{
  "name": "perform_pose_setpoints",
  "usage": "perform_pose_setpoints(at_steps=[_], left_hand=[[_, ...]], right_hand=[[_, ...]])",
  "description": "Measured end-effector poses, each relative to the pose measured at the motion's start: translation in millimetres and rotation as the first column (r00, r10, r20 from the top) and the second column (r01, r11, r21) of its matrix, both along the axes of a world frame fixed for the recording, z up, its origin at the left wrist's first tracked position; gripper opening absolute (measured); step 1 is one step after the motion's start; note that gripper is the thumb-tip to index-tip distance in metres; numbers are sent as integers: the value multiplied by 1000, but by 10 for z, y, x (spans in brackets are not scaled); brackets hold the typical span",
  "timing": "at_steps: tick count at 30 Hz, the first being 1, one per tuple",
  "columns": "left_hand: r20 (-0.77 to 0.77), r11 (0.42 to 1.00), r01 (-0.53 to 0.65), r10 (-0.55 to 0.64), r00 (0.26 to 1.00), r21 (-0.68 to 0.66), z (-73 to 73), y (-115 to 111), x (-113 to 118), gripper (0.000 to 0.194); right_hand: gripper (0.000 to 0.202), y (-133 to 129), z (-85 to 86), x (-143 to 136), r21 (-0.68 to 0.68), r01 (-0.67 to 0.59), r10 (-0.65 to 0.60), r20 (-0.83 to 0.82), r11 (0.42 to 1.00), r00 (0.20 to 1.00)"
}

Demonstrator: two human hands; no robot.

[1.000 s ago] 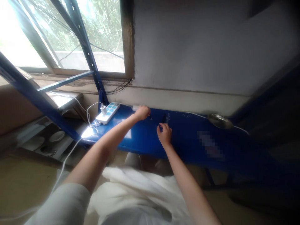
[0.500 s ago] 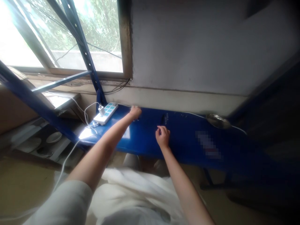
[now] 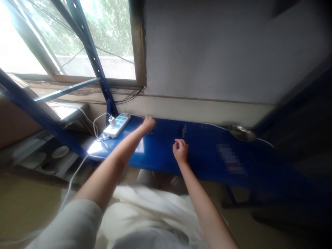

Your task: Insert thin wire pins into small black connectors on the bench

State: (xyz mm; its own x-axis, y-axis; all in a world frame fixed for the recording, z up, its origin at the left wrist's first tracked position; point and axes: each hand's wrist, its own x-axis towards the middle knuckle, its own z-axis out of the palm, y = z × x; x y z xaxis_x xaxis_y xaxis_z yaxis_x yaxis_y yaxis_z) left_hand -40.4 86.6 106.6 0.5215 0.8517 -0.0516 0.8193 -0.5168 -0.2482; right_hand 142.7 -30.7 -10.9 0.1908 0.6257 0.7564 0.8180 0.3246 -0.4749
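Note:
My left hand point(image 3: 149, 123) reaches to the far edge of a blue tabletop point(image 3: 160, 152). Its fingers look bent downward and together; anything in them is hidden. Just below it lie a few tiny pale pieces point(image 3: 150, 133), too small to name. Nearer my body, my right hand point(image 3: 181, 151) is curled above the table, thumb and fingers drawn together around a dark gap. Whether it holds a small thing cannot be made out. Beyond that hand sits a cluster of small pieces point(image 3: 184, 130) beside a dark strip, with more tiny bits point(image 3: 203, 126) farther right.
A white power strip point(image 3: 118, 125) with a plugged-in charger point(image 3: 112, 121) lies at the table's left end, its cables trailing off the edge. A shiny metal bowl-like object point(image 3: 242, 132) stands at the back right. Blue rack posts point(image 3: 94, 62) rise by the window.
My left hand has shifted very slightly left, and tiny pieces below it show more clearly. My right hand stays almost in place, still curled.

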Motion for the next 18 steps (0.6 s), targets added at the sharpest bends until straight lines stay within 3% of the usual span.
perform_pose_setpoints(at_steps=[8,18], left_hand=[[-19,999,-25,24,1000,-27,5,8,5,23],[69,994,-66,72,995,-90,33,-6,5,21]], right_hand=[[18,24,-32,7,15,-3,3,-20,1000,1000],[19,17,-27,14,4,-3,3,-29,1000,1000]])
